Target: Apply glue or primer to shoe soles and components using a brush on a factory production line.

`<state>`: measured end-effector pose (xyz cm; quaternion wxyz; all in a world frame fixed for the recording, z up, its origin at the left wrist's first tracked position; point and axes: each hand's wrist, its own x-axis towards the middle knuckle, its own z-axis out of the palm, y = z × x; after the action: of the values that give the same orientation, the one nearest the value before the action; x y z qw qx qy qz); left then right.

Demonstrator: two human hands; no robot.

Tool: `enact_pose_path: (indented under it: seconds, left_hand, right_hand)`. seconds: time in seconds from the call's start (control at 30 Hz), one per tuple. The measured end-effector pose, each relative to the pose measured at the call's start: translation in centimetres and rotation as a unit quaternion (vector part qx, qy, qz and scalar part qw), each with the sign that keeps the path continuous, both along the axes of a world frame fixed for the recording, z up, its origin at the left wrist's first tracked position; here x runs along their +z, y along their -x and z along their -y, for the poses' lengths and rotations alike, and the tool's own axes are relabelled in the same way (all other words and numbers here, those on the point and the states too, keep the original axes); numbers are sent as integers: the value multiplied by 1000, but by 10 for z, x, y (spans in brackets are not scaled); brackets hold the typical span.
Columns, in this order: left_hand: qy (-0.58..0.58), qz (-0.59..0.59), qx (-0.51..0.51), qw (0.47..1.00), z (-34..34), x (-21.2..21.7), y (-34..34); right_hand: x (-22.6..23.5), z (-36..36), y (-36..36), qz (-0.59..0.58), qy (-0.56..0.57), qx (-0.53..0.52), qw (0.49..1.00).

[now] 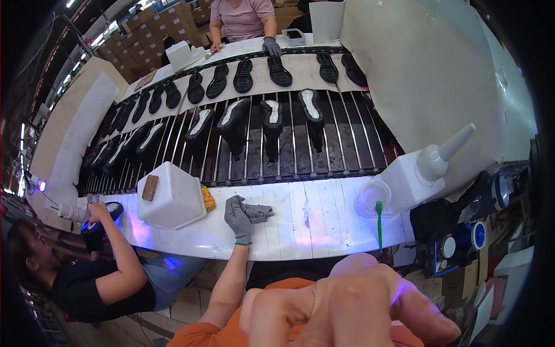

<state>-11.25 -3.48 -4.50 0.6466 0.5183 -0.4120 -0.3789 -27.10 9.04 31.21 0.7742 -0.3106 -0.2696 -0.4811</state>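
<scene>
My left hand (236, 221), in a grey glove with a green cuff, rests on the white worktable (283, 240). Its fingers look curled round a limp grey glove (259, 213), though grey against grey is hard to part. Close before the camera, my bare right hand (352, 301) looms large, its fingers bent and partly cut off by the lower edge; what they hold, if anything, is hidden. Left of my gloved hand lies a white plastic container (169, 195) on its side, with a brown block (150, 188) on it and a yellow sponge-like piece (208, 199) beside it.
A roller conveyor (231, 168) carries several black shoe uppers (233, 118); black soles (243, 75) line the shelf behind. A white squeeze bottle (413, 173) and a cup with a green-handled brush (379, 222) stand right. Co-workers are at left (110, 277) and across (243, 20).
</scene>
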Motion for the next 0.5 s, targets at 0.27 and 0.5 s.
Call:
enact_pose_path:
  seconds: [0.27, 0.5]
  left_hand:
    - [-16, -45, -26, 999, 0, 4, 1]
    - [-13, -62, -26, 998, 2, -5, 1]
  right_hand:
    - [-3, 13, 28, -40, 118, -92, 988]
    - [-3, 21, 45, -73, 148, -130, 978]
